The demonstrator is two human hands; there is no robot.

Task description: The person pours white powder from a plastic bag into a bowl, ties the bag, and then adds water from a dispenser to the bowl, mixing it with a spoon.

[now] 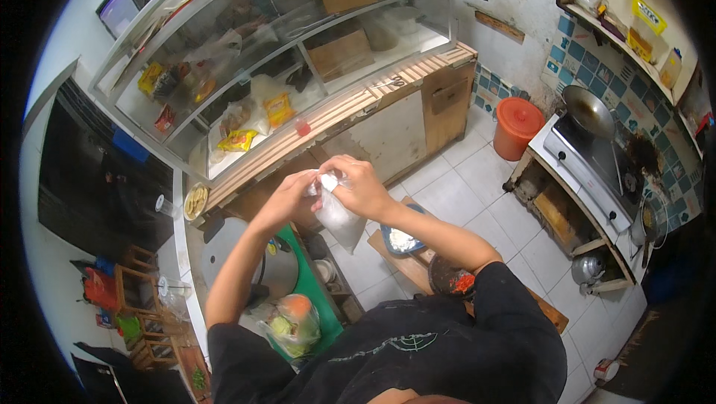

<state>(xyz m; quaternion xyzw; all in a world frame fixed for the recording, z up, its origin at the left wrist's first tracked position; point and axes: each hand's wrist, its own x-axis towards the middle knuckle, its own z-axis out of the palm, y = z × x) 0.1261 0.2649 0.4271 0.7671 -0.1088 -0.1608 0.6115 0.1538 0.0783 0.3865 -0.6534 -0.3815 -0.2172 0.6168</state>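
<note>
A clear plastic bag of white powder (pixel 342 224) hangs in front of me, its bottom corner pointing down. My left hand (pixel 291 196) pinches one side of the gathered top. On the other side, my right hand (pixel 355 186) grips the bag's neck, fingers curled over it. Both hands are close together, and the fingertips are partly hidden by plastic. Below my right forearm, a blue basin (pixel 417 211) with white powder in it rests on a wooden board (pixel 386 240). Beside it sits a dark stone mortar (pixel 439 275) containing a red chopped or ground mass, partly covered by my arm.
A glass display case (pixel 330 46) on a wooden cabinet (pixel 386 130) stands ahead. To the right are a lidded red bucket (pixel 517 124) and a gas stove (pixel 587 163) carrying a wok (pixel 587 110). On my left, a rice cooker (pixel 279 264) and bagged vegetables (pixel 291 323) occupy a green surface (pixel 330 314).
</note>
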